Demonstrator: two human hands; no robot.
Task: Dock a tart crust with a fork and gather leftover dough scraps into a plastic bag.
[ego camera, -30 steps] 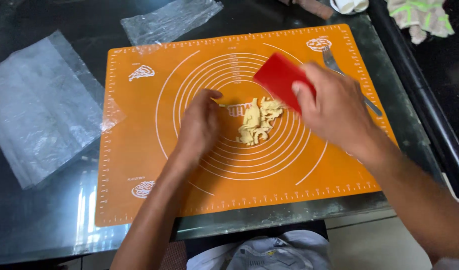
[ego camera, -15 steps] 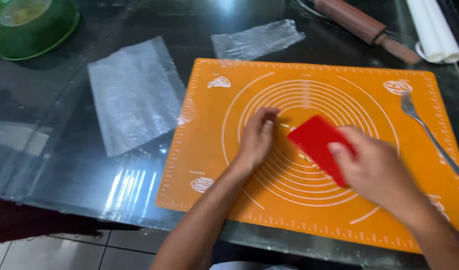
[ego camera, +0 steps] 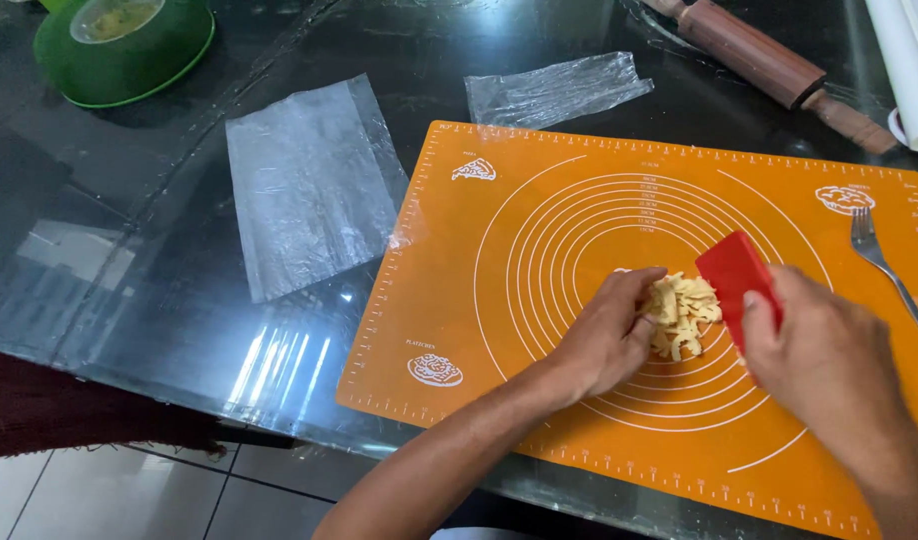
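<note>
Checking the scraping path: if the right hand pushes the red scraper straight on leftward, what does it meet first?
Most likely the pale dough pile, right at the edge of the red scraper held by the right hand. Beyond it, the left hand braces the pile.

bright, even light; white glare streaks on the glass table (ego camera: 279,370); sharp focus.

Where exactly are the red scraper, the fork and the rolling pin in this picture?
red scraper (ego camera: 736,272): head view, on the flat red blade above the right hand's fingers.
fork (ego camera: 863,233): head view, on the prongs, at the mat's right edge.
rolling pin (ego camera: 751,53): head view, on the brown wooden barrel, top right.
</note>
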